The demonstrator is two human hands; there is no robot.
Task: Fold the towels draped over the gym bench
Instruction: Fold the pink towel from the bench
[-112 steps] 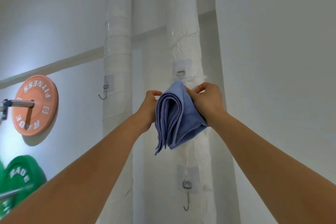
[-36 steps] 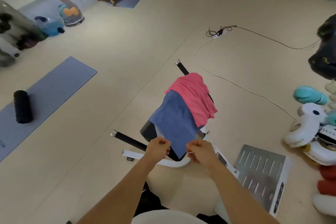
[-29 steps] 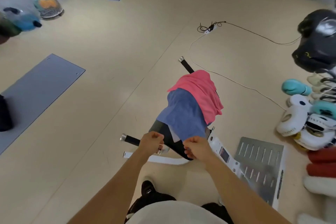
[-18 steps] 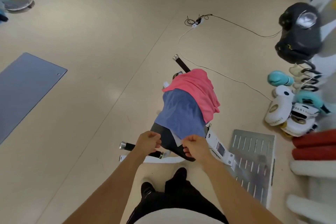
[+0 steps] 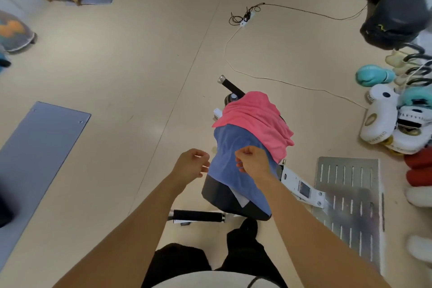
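Towels cover the counter (image 5: pixel 224 196) in the head view: a blue towel (image 5: pixel 236 170) at centre, a pink towel (image 5: pixel 254 121) overlapping its far end toward 1 o'clock. The right hand (image 5: pixel 251 161) has its grip curled, pinching blue cloth. The left hand (image 5: pixel 192 163), at 9 o'clock of it, has loosely bent fingers touching the towel's edge; whether it holds cloth is unclear. Most of the counter's padding is hidden.

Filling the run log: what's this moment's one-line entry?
left hand: at blue towel edge | right hand: pinching it | pink towel: untouched
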